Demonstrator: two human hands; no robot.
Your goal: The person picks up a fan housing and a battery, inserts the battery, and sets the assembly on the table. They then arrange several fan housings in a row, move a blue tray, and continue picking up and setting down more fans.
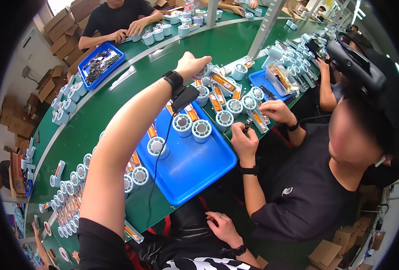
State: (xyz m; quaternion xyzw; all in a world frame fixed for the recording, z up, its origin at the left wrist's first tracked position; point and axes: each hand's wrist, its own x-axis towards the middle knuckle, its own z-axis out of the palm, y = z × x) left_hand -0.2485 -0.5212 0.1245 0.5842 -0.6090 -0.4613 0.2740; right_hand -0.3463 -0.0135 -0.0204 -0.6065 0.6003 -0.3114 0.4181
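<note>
My left arm reaches far across the green workbench, and my left hand (191, 66) is closed around a light-blue handheld fan (204, 72) at the far end of a cluster; the wrist and fingers partly hide it. Below that arm is a blue tray (195, 168) with several part-built fans (201, 130) in it, round grilles up and orange parts showing in their handles. My right hand (224, 228) hangs low by my lap, off the bench, its fingers loosely bent and holding nothing. A black device with a cable is strapped at my left wrist.
At my right a co-worker (307, 193) handles a small dark part beside more fans (234, 106). Rows of fans (71, 198) stand to the left of my arm. Across the bench, another person sits near a blue tray of dark parts (120, 55). A metal post (264, 31) rises beyond.
</note>
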